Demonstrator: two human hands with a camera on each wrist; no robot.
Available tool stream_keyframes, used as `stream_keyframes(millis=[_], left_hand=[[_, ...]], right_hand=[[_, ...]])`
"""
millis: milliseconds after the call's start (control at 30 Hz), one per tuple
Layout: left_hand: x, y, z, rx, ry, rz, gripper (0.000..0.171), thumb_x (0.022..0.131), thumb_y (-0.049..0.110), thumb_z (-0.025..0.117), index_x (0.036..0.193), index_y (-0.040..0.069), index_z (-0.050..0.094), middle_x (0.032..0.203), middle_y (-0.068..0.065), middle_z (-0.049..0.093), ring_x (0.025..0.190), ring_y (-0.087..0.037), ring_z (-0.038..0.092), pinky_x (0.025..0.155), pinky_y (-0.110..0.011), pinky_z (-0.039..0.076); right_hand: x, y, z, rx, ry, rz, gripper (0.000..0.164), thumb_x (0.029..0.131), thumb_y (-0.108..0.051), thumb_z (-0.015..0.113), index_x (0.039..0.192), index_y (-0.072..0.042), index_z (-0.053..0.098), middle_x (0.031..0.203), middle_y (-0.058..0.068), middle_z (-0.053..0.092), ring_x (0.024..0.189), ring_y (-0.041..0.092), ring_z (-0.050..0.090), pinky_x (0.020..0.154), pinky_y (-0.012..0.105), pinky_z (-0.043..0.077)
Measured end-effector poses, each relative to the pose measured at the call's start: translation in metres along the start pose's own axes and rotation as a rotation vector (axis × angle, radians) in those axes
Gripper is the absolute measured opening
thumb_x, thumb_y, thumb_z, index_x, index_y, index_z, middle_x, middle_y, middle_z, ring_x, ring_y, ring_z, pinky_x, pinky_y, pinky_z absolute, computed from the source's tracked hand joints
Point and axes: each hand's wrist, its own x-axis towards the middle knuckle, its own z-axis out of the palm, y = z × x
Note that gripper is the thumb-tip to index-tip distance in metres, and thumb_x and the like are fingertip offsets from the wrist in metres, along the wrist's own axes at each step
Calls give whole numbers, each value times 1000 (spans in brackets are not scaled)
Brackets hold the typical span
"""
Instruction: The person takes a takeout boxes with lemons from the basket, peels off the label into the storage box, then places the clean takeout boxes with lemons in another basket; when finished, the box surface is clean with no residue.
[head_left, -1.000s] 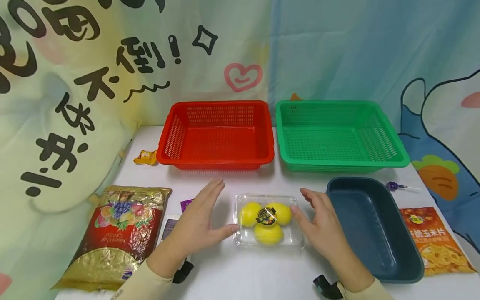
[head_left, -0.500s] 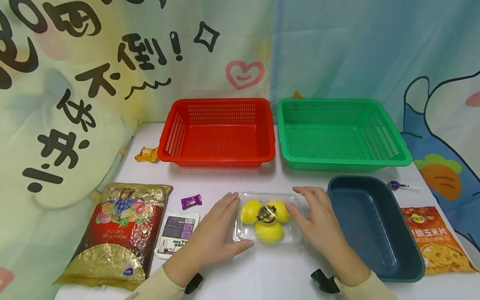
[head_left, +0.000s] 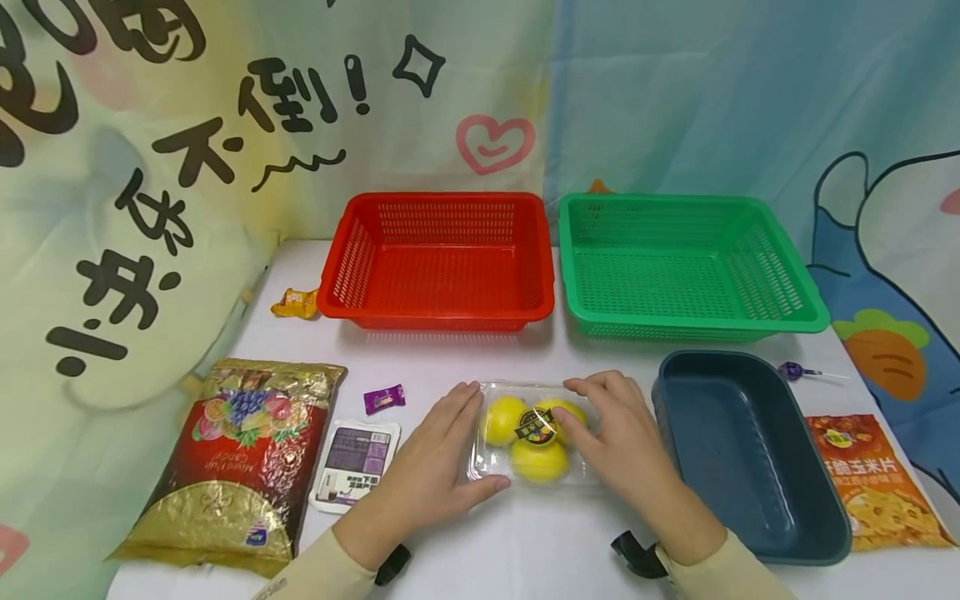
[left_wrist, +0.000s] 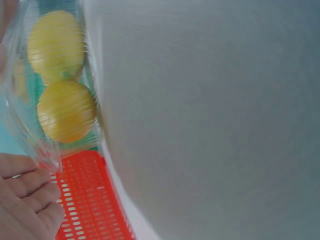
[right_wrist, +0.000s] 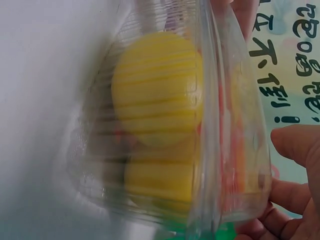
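A clear plastic clamshell box (head_left: 497, 463) lies on the white table between my hands. Inside sit three yellow lemons (head_left: 540, 460), and a black round label (head_left: 536, 426) is stuck on the lid. My left hand (head_left: 431, 458) touches the box's left edge with extended fingers, its thumb held apart near the front corner. Over the right end, my right hand (head_left: 626, 442) has its thumb above the lid and its fingers by the far edge. In the right wrist view, the fingers (right_wrist: 287, 195) touch the box's side without wrapping round it.
Behind stand a red basket (head_left: 438, 315) and a green basket (head_left: 697, 325). A dark blue tub (head_left: 738, 467) is at right, near a chip bag (head_left: 873, 483) and lollipop (head_left: 791, 371). Leftward lie a candy bag (head_left: 232, 467), white packet (head_left: 354, 467), purple candy (head_left: 384, 399) and orange candy (head_left: 296, 303).
My left hand has moved right, from beside the box onto its left edge, uncovering the purple candy and white packet. My right hand has shifted left over the lid.
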Motion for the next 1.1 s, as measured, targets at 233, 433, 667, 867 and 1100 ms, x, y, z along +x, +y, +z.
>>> stream_keyframes(millis=[233,433,667,867,1100], left_hand=[[0,1,0,23,2,4,110,86,71,71,165,7,29,173,-6,31,161,-23,28,131,-39,27],[1,2,-2,30,10,14,109,86,69,73,164,5,30,171,-8,34,160,-24,31,131,-40,27],[2,3,-3,43,16,24,110,86,69,73,163,3,31,170,-10,36,159,-25,33,131,-40,29],[3,2,-2,42,-4,8,111,86,71,72,164,5,30,171,-8,34,160,-24,31,131,-39,26],[3,2,-2,38,-4,8,111,86,71,72,164,5,30,171,-9,34,160,-24,31,131,-39,27]], right_hand=[[0,-2,3,-36,-30,-24,37,91,-28,81,121,-6,76,111,7,65,110,27,56,90,44,50],[0,-6,3,-66,-37,-28,34,90,-27,83,116,-7,78,105,4,65,103,23,56,83,39,47],[1,-9,6,-123,-60,-54,32,88,-29,85,111,-7,79,99,2,64,98,21,54,80,36,46],[2,-11,8,-160,-58,-64,31,87,-27,85,110,-5,80,99,2,64,96,21,54,79,36,46],[2,-12,11,-172,-43,-71,26,87,-24,85,105,-6,81,97,1,65,94,21,55,79,35,48]])
